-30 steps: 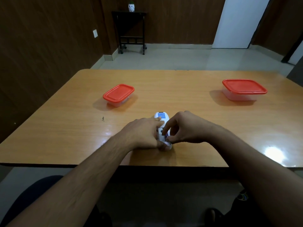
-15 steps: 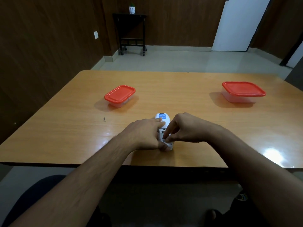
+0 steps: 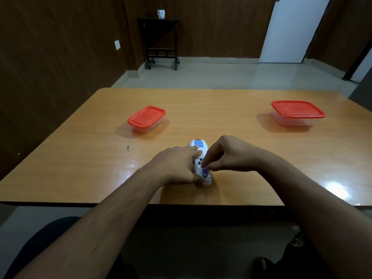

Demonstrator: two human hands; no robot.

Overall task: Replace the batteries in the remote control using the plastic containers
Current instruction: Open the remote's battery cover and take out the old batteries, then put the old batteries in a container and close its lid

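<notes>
The fingers of the right hand are bunched together and curl down over the open back of the remote, their tips pinching at a small purple battery that sits in the compartment; whether they truly grip it or only touch it I cannot tell. The left hand clamps the remote control from its left side, forefinger laid straight along the white casing and thumb tucked round the near end, pinning it flat on the table. That wooden table fills most of the room in front of the seated person, glossy and orange-brown, with the remote lying face down near its front edge, about midway across. Far off to the right stands the larger plastic container, clear-walled with a red lid shut on top. Well to the left, and a little beyond the remote, sits the smaller plastic container, also red-lidded and closed. Both are well apart from the hands. On the upper end of the remote a blue label shows just beyond the left forefinger.
</notes>
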